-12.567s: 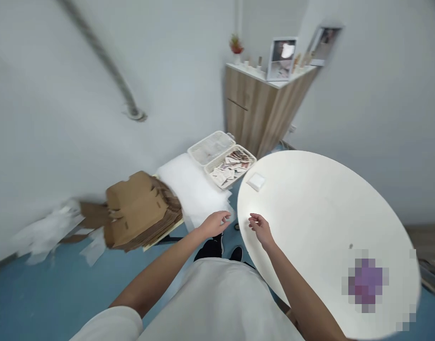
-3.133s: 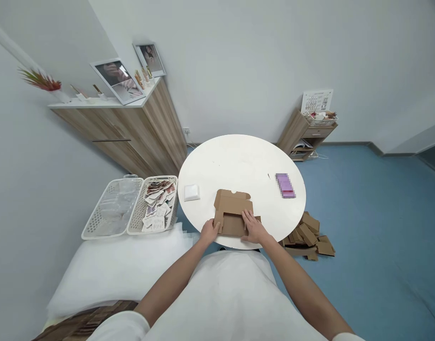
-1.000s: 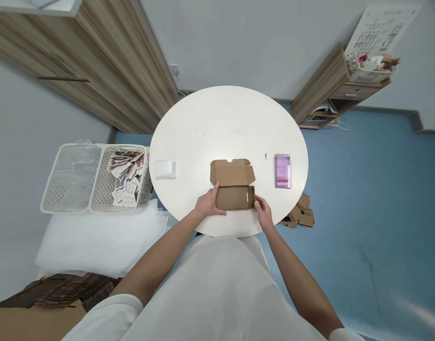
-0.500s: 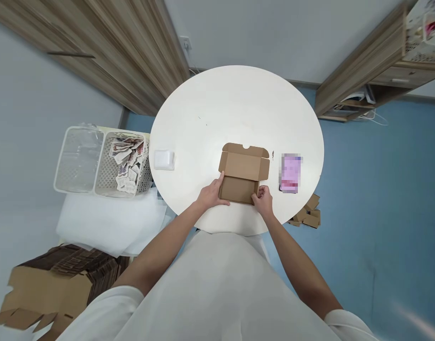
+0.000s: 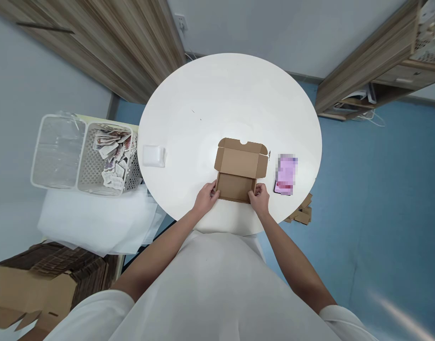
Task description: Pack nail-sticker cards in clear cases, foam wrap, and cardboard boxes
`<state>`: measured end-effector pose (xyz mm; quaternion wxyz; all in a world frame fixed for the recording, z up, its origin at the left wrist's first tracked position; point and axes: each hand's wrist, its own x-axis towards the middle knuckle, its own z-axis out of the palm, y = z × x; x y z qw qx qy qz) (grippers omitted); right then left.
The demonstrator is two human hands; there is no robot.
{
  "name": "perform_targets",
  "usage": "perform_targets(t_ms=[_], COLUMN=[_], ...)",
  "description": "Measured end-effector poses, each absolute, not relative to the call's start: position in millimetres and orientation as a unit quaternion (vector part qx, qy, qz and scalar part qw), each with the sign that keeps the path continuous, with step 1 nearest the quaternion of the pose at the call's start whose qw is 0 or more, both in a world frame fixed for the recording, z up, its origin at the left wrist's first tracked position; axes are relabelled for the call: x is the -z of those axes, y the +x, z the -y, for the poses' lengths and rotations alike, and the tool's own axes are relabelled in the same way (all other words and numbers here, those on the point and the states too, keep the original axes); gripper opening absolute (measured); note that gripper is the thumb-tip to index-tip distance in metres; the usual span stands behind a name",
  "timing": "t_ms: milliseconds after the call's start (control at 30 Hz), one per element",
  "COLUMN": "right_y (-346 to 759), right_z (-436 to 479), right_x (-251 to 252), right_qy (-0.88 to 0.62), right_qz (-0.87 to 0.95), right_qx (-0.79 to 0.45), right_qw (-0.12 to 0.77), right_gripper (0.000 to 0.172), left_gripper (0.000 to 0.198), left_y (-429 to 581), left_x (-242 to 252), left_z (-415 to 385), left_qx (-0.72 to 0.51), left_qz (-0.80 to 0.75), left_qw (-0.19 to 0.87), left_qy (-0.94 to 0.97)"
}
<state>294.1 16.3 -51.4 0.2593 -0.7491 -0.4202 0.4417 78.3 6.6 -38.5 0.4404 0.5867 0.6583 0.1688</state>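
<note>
One open cardboard box rests on the white bench near its front edge, the left hand and right hand each pinching a side wall between thumb and fingers.

Empty about twelve seconds ago, the left grip and right grip now both pinch a cardboard box, which has come onto the worktop since then. The box's right end, jutting outward three seconds ago and only partly folded one second ago, now stands up as a wall. The right grip changes from a spread palm laid over that side to a pinch on the raised wall. Within the last half second, the left grip shifts from lying along the left edge, thumb pointing away from the person, to pinching near the front corner, thumb tip inside.
</note>
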Motion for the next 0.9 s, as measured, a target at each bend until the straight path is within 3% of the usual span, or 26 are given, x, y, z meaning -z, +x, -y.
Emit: perform_targets(t_ms=[333, 900], right_y=[306, 302], right_z=[-7, 3], right_x=[40, 53], right_qy=[-0.721, -0.655], right_qz=[0.372, 0.343], right_qx=[-0.506, -0.574], right_qw=[0.294, 0.352], right_gripper=[0.044, 0.039], left_gripper=[0.052, 0.045], left_y=[81, 82], left_x=[40, 46], left_z=[5, 8], left_qx=[-0.220, -0.274], left_qz=[-0.659, -0.642], left_qw=[0.471, 0.467], left_qy=[0.544, 0.543])
